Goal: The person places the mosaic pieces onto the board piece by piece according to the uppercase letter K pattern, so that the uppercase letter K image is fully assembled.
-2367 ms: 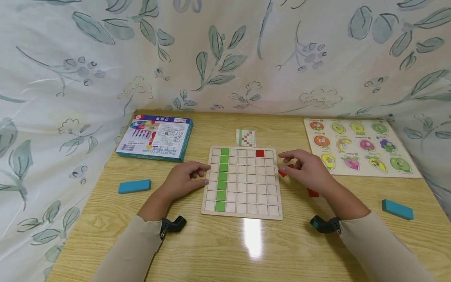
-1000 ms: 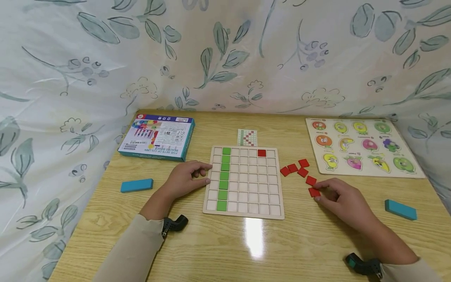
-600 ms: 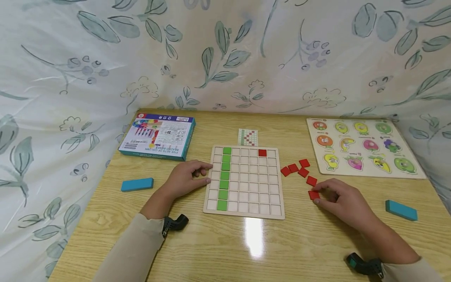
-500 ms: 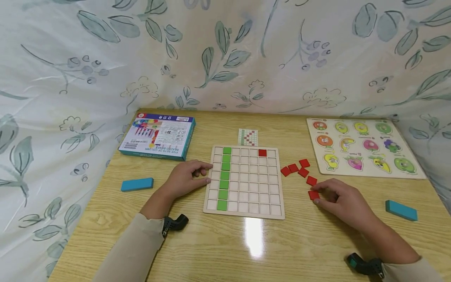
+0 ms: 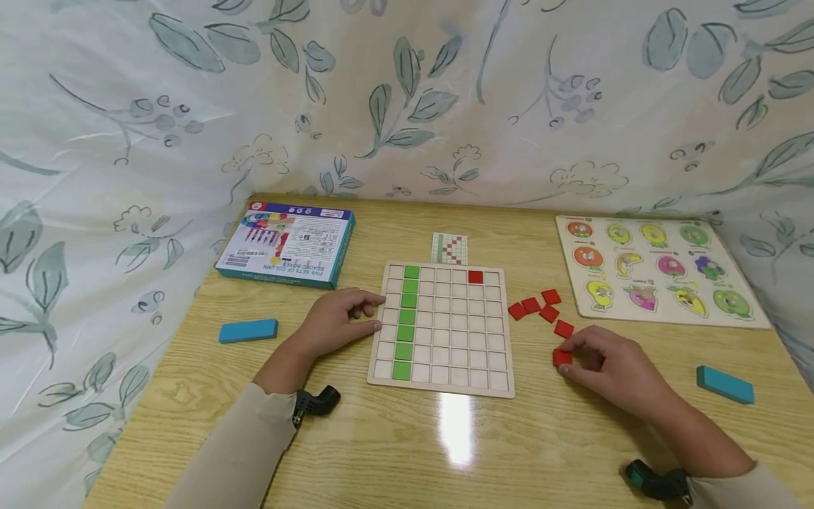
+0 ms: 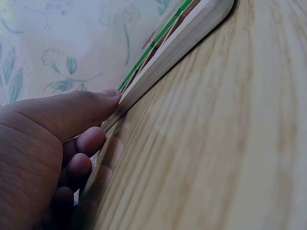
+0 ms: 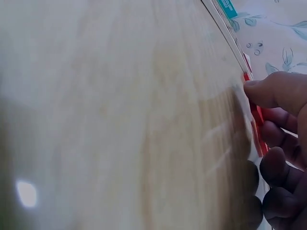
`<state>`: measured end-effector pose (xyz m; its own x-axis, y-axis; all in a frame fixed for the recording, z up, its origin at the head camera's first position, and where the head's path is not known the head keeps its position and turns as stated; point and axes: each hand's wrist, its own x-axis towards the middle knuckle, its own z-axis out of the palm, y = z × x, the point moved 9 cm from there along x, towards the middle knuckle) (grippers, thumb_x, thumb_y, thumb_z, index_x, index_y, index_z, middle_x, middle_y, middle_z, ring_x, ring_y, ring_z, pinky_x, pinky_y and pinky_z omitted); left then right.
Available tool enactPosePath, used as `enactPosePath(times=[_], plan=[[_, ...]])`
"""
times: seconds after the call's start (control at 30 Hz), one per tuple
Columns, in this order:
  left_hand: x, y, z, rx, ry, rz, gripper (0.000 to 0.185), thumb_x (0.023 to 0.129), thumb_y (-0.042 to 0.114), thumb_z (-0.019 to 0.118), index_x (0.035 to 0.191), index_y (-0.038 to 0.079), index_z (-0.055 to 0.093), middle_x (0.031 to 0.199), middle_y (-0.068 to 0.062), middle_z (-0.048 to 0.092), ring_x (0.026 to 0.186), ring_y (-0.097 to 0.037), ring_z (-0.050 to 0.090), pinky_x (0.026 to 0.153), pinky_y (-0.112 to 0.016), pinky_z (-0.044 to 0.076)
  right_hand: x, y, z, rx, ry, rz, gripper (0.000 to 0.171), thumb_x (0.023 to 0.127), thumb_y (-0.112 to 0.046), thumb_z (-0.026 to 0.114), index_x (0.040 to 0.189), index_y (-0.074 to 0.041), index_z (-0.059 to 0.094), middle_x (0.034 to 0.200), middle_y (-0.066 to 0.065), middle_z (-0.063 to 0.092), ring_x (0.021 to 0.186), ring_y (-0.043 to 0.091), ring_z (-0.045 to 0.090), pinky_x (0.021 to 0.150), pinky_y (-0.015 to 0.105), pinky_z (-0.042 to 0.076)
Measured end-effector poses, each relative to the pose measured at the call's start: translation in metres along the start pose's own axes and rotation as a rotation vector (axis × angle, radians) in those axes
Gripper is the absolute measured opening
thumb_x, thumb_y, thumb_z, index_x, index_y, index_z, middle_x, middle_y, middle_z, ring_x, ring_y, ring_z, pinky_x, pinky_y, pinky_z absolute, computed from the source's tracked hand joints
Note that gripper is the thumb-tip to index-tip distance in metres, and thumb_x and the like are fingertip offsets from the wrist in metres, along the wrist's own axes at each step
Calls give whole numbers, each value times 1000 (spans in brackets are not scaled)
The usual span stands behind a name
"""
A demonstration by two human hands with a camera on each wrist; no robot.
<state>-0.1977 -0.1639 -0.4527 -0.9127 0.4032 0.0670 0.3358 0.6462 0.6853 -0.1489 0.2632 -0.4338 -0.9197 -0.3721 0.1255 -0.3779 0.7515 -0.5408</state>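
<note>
Tiles: seven green (image 5: 405, 318) in one board (image 5: 441, 382) column, one red (image 5: 475, 276) far right; five red loose.
Right hand (image 5: 609, 367): pinching nearest red tile (image 5: 562, 358), right of board.
Left hand (image 5: 333, 322): relaxed against board's left edge.
Blocks: two blue (image 5: 248, 330).

Six red tiles (image 5: 550, 297), seven green tiles (image 5: 408, 317), two blue blocks (image 5: 248, 330)

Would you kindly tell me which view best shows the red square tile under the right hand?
The head view: the red square tile lies whole on the table, pinched by the right hand. The right wrist view shows only a red sliver; the left wrist view shows nothing of it.
</note>
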Motion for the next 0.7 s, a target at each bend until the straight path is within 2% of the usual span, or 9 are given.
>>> enactPosePath(times=[0.2,0.4,0.6,0.7], plan=[[0,-1,1,2,-1,-5,39,95,26,84,133,17,76,99,10,65,85,-15,55,80,-36,46,11,-13,4,-3,17,-56,33,81,-15,95,104,-25,74,87,-11,58,68,5,47,59,25,40],[1,-3,2,10,-3,-6,39,95,26,84,132,17,77,98,10,65,85,-15,55,80,-36,46,32,-28,10,7,31,-117,34,80,-12,95,103,-24,73,88,-8,58,67,6,48,59,25,42],[1,-2,2,10,3,3,38,95,26,84,132,17,77,97,10,65,84,-15,55,79,-36,45,54,-36,17,39,32,-126,31,83,-11,93,105,-20,74,84,-4,58,66,9,47,59,27,42],[1,-2,2,7,6,4,39,95,26,84,132,17,77,97,10,65,84,-16,54,79,-36,45,66,-39,22,74,21,-118,28,85,-11,92,107,-19,75,89,-3,62,69,11,49,61,27,43]])
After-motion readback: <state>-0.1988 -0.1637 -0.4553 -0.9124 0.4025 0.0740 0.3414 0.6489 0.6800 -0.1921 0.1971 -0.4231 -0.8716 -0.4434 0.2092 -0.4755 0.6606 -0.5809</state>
